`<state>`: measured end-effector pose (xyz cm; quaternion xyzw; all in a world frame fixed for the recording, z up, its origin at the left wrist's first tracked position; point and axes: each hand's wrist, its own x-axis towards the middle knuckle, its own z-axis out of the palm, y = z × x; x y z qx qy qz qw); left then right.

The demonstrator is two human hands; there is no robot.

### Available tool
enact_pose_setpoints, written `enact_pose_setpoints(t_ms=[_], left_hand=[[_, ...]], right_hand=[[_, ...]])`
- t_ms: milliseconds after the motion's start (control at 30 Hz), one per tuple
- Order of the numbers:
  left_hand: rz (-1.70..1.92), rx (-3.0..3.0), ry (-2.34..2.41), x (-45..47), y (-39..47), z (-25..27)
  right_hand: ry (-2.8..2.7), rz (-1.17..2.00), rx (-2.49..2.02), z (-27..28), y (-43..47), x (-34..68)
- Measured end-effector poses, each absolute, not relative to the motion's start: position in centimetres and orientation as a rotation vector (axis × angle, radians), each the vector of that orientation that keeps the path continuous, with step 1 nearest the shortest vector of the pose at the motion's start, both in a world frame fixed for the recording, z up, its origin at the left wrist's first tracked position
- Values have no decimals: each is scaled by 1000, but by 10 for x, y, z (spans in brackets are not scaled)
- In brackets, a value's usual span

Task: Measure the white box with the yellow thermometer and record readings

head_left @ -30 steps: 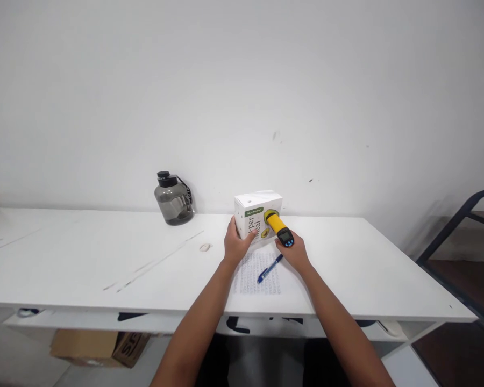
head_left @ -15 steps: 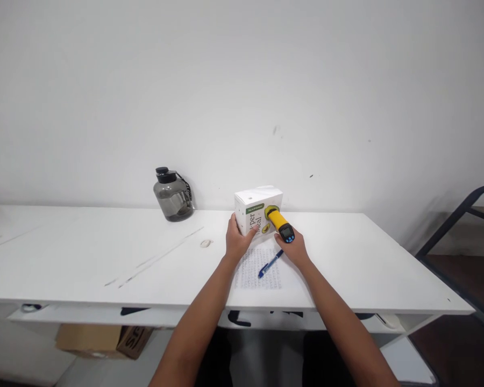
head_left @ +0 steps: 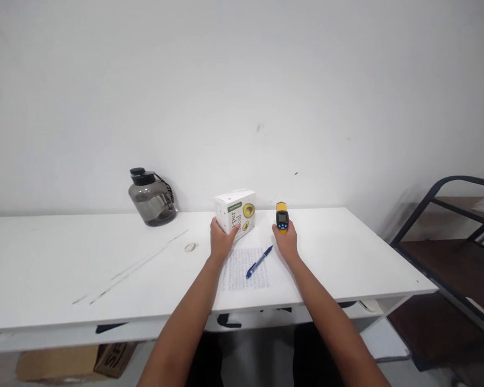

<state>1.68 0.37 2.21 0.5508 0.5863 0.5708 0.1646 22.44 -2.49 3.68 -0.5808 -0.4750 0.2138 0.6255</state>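
My left hand [head_left: 222, 239] grips the lower left side of a white carton [head_left: 229, 215] printed with avocado halves and a green label. The carton stands upright, slightly turned, at the back of the white table. My right hand [head_left: 286, 243] is wrapped round the handle of a yellow and black infrared thermometer [head_left: 282, 216], its small screen and blue buttons facing me. A gap separates the thermometer from the carton. Between my forearms lies a sheet of paper [head_left: 237, 277] covered in rows of writing, with a blue pen [head_left: 259, 262] slanting across it.
A grey see-through jug [head_left: 151, 201] with a black lid stands by the wall at the left. A small whitish ring-shaped item [head_left: 191, 246] lies on the table [head_left: 145, 290]. Dark metal shelving [head_left: 427, 201] is at the right. A cardboard box [head_left: 60, 363] sits below the table.
My right hand has drawn the thermometer away from the carton's front, and it now points toward the wall. My left hand still holds the carton. The whole view has shifted to the right.
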Motion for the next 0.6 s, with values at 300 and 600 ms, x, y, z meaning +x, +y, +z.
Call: enact_pose_setpoints(t_ms=[300, 600], left_hand=[[1296, 1562, 1933, 10, 7, 19], [1265, 1579, 1966, 11, 7, 19]], right_hand=[[-1070, 468, -1331, 33, -22, 224], [-1062, 480, -1331, 34, -23, 224]])
